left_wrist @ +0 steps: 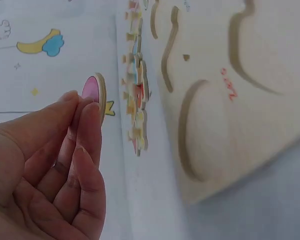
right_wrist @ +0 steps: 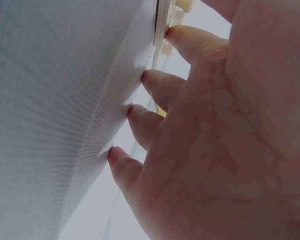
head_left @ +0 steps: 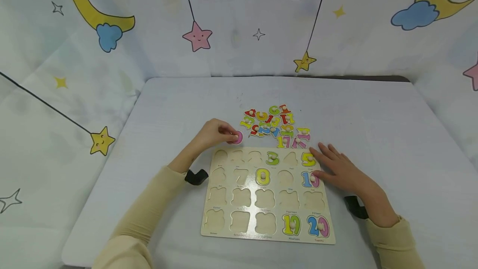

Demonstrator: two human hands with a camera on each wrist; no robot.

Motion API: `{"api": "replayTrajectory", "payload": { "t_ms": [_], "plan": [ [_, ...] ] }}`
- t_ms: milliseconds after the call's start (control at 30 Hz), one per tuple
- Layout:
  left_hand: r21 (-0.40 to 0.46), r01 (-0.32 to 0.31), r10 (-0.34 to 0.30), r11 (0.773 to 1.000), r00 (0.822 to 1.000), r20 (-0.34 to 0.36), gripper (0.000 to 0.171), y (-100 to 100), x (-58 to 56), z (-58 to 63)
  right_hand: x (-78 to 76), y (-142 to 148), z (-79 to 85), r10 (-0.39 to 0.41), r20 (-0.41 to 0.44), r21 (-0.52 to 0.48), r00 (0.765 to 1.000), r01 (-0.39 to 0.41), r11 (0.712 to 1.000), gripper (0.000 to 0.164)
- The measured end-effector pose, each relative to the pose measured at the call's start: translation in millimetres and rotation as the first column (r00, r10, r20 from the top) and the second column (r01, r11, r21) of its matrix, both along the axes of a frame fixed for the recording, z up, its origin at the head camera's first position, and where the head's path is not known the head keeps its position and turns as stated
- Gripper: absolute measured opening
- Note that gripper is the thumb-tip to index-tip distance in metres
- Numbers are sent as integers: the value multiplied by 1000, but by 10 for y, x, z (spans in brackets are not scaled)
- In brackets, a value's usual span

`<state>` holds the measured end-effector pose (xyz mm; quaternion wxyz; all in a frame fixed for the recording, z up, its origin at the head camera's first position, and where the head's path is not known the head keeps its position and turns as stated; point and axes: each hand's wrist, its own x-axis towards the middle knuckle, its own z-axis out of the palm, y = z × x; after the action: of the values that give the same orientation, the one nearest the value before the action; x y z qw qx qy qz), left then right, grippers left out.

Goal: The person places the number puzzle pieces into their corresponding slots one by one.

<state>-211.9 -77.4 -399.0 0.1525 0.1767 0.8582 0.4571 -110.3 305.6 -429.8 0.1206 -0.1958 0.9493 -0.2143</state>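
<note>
Just left of the frame's centre, my left hand pinches a glossy pink, rounded piece with a pale wooden edge, its thumb and fingertips closed on it. Next, at lower centre, lies the pale wooden board with shaped hollows, the colourful loose numbers heaped above it. Farther right, my right hand spreads nearly straight, gripping nothing, fingertips at the board's upper-right corner.
</note>
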Motion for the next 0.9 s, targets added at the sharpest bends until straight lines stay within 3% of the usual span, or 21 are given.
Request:
{"api": "replayTrajectory", "payload": {
  "t_ms": [233, 467, 567, 733, 900],
  "plan": [
    [-22, -32, 33, 999, 996, 81, 12, -304, 140, -74, -10, 20, -10, 2, 5, -2, 1000, -2, 1000, 75],
    [-24, -58, 60, 998, 995, 83, 10, -323, 189, -139, -20, 37, -60, 0, 7, -5, 1000, 0, 1000, 76],
    [-53, -50, 53, 997, 998, 44, 9, -285, 228, -152, -17, 38, -61, -1, 3, -6, 1000, 1, 1000, 76],
    [-131, -16, 3, 991, 995, -98, 8, -170, 316, -192, -17, 34, -44, -2, -2, 1, 1000, 2, 1000, 76],
    [-144, -9, -10, 990, 991, -130, 11, -70, 378, -226, -21, 22, -44, 3, 1, 1, 1000, -3, 1000, 76]
  ]
}}
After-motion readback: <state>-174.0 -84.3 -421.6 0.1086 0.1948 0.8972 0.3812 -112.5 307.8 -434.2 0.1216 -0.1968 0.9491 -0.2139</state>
